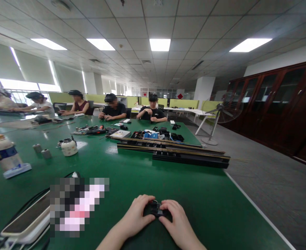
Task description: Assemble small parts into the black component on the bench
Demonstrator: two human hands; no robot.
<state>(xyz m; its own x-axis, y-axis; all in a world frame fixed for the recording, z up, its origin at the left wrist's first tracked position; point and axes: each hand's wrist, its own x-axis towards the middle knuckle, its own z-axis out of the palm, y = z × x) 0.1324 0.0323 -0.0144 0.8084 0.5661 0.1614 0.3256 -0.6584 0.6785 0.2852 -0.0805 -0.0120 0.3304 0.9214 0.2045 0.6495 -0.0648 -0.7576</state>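
Between my hands, close to the near edge of the green table, is a small black part (pixel 157 209) with what looks like a thin wire at its top. My left hand (pixel 138 213) grips its left side between thumb and fingers. On the right side, my right hand (pixel 175 218) pinches it in the same way. The part is small and partly covered by my fingers, so its exact kind cannot be made out.
Long black rails (pixel 191 161) with thin brass-coloured rods lie ahead. Tools (pixel 95 130) and a white jar (pixel 69 147) stand further left. A bottle (pixel 4 152) and a white device with cables (pixel 27 218) are at left. Several people sit across the table; a fan (pixel 220 108) stands right.
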